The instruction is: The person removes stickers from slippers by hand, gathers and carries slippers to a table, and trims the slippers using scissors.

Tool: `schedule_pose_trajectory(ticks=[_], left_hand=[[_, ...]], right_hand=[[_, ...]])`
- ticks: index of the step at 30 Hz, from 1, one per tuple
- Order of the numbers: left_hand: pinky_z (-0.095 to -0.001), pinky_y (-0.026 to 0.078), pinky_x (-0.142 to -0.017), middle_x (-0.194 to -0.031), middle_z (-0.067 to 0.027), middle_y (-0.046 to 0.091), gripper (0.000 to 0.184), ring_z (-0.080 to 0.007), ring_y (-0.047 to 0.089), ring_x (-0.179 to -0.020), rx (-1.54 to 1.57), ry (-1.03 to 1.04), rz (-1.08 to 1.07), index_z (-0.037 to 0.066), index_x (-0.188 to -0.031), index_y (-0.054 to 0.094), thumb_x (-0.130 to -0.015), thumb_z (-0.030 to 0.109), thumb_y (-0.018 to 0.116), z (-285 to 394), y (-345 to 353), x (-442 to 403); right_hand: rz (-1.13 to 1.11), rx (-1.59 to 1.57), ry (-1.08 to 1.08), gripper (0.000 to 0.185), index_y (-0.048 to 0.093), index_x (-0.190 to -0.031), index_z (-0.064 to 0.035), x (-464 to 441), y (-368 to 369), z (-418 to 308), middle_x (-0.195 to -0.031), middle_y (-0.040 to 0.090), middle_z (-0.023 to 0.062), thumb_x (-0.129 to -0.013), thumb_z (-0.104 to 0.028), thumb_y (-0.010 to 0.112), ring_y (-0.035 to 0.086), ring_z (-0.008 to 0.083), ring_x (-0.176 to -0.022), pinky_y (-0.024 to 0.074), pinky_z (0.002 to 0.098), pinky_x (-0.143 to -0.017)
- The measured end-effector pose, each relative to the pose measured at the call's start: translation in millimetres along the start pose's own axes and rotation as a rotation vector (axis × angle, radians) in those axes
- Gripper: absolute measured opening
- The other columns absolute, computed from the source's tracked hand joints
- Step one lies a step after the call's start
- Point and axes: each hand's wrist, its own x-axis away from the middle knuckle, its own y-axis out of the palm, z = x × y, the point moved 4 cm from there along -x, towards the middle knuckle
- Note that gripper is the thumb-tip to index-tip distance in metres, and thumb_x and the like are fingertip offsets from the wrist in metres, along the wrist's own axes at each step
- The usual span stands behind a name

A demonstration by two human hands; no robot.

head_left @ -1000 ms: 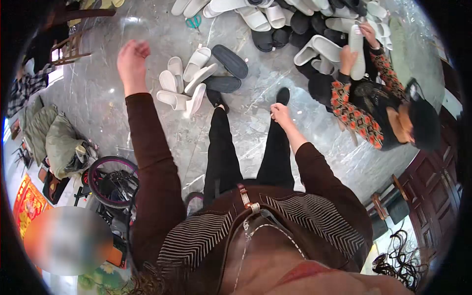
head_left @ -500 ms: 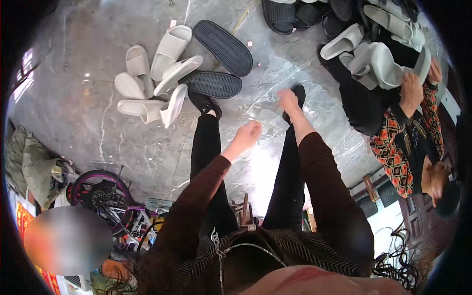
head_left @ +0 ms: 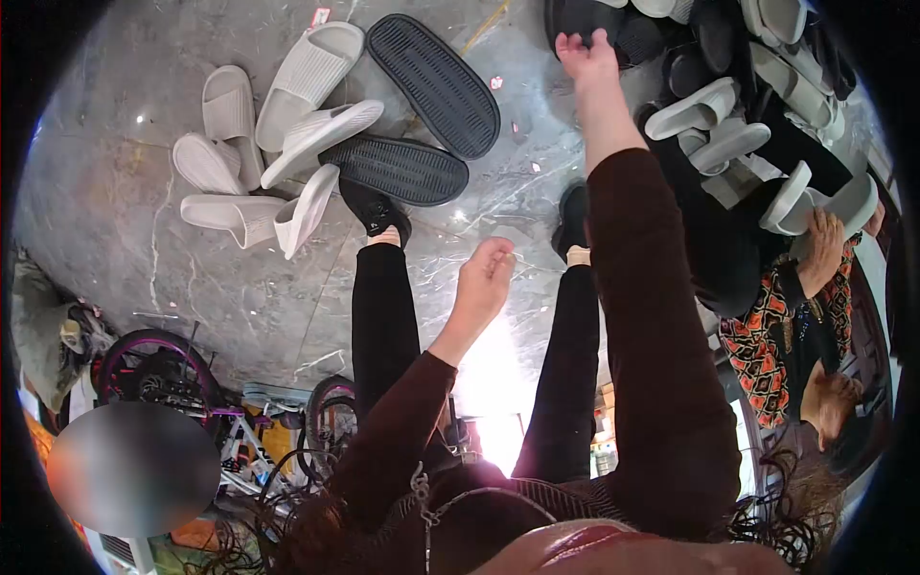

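the right hand (head_left: pixel 589 56) reaches out, fingers spread over the black slippers (head_left: pixel 639 38), touch uncertain, while the left hand (head_left: pixel 487 278) curls inward, how tightly i cannot tell, and pale slippers (head_left: pixel 321 139) left of its fingertips tilt, seemingly propped together.

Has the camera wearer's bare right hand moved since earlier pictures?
Yes: the right hand moved forward from near the black shoe, toward the black ribbed slippers.

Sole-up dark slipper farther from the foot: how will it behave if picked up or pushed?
The dark slipper is probably firm but slightly bendable, given its moulded-looking sole. Its ridged tread should give some grip. Broad and flat, it seems unlikely to roll.
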Motion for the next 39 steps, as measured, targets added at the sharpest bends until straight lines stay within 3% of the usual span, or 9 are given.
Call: schedule_pose_trajectory(ticks=[4,11,14,17,22,25,29,34,39], left_hand=[[-0.0231,0.044,-0.066,-0.081,-0.003,0.056,0.015,-0.0085,0.053,-0.072,0.059,-0.029,-0.003,0.001,-0.097,0.052,-0.086,0.009,0.05,11.7,6.3,3.4],[-0.0223,0.041,-0.073,-0.087,-0.0029,0.056,0.017,-0.008,0.052,-0.079,0.155,-0.067,-0.03,0.002,-0.101,0.051,-0.086,0.009,0.05,19.8,15.8,-2.1],[-0.0223,0.04,-0.077,-0.091,-0.0036,0.056,0.019,-0.009,0.051,-0.084,0.129,-0.035,-0.034,0.002,-0.104,0.051,-0.086,0.01,0.05,16.2,20.0,-7.6],[-0.0225,0.038,-0.081,-0.099,-0.0049,0.054,0.029,-0.0107,0.048,-0.092,0.084,0.11,-0.003,0.003,-0.113,0.046,-0.086,0.011,0.052,25.4,21.3,-8.7],[-0.0242,0.039,-0.083,-0.106,-0.007,0.052,0.045,-0.0127,0.048,-0.097,0.073,0.015,-0.001,0.001,-0.123,0.038,-0.084,0.014,0.056,26.6,32.5,-7.9],[-0.0245,0.042,-0.079,-0.105,-0.0083,0.052,0.054,-0.0127,0.05,-0.094,0.015,0.078,0.086,-0.002,-0.126,0.034,-0.082,0.015,0.059,30.1,33.1,-8.2],[-0.024,0.042,-0.079,-0.106,-0.0087,0.053,0.058,-0.013,0.051,-0.093,0.379,-0.203,0.18,-0.003,-0.127,0.034,-0.081,0.018,0.062,9.8,22.3,-13.6],[-0.0219,0.041,-0.078,-0.101,-0.006,0.055,0.047,-0.0113,0.051,-0.089,0.484,-0.384,0.055,-0.003,-0.117,0.045,-0.081,0.021,0.063,0.3,23.1,-10.0],[-0.0209,0.04,-0.073,-0.091,-0.0021,0.057,0.032,-0.0084,0.051,-0.083,0.385,-0.307,-0.051,-0.001,-0.102,0.056,-0.082,0.023,0.061,-3.4,25.4,-9.4]], right_hand=[[-0.026,-0.034,-0.022,0.008,0.047,-0.089,-0.0101,21.3,-44.8,-4.5,-0.066,0.044,0.0019,-0.088,-0.018,0.05,0.035,0.0144,-0.051,0.0453,0.0413,-0.067],[0.042,0.348,-0.273,0.006,0.047,-0.088,-0.0073,164.6,-167.3,-22.7,-0.069,0.047,0.0003,-0.087,-0.012,0.051,0.044,0.0111,-0.054,0.0496,0.0372,-0.064],[-0.066,0.534,-0.299,0.005,0.049,-0.091,-0.0073,211.4,-201.1,-19.1,-0.08,0.053,0.0004,-0.088,-0.011,0.049,0.048,0.0101,-0.059,0.0476,0.0337,-0.072],[-0.077,0.801,-0.354,0.006,0.051,-0.091,-0.0048,253.4,-217.9,-2.8,-0.082,0.055,0.0002,-0.086,-0.007,0.051,0.049,0.0085,-0.063,0.0459,0.0239,-0.07],[-0.128,0.954,-0.345,0.009,0.054,-0.088,-0.0029,290.4,-248.7,21.9,-0.082,0.057,0.0008,-0.079,-0.004,0.058,0.053,0.0092,-0.07,0.0438,0.0232,-0.068],[-0.217,1.152,-0.533,0.013,0.057,-0.086,-0.0018,306.0,-242.7,31.5,-0.079,0.058,0.0031,-0.076,-0.006,0.063,0.054,0.0122,-0.068,0.0441,0.024,-0.067],[-0.276,1.546,-0.617,0.014,0.058,-0.084,-0.0009,319.2,-232.2,25.6,-0.08,0.06,0.0096,-0.073,-0.007,0.064,0.058,0.0201,-0.069,0.0452,0.0277,-0.066],[-0.503,1.752,-0.712,0.015,0.059,-0.083,0.0,329.7,-236.0,8.1,-0.088,0.06,0.014,-0.071,-0.005,0.066,0.059,0.0238,-0.071,0.0465,0.029,-0.062],[-0.551,1.876,-0.674,0.015,0.059,-0.09,0.0006,350.0,-245.0,-1.8,-0.09,0.061,0.0164,-0.076,-0.002,0.056,0.059,0.0305,-0.085,0.0462,0.0333,-0.077]])
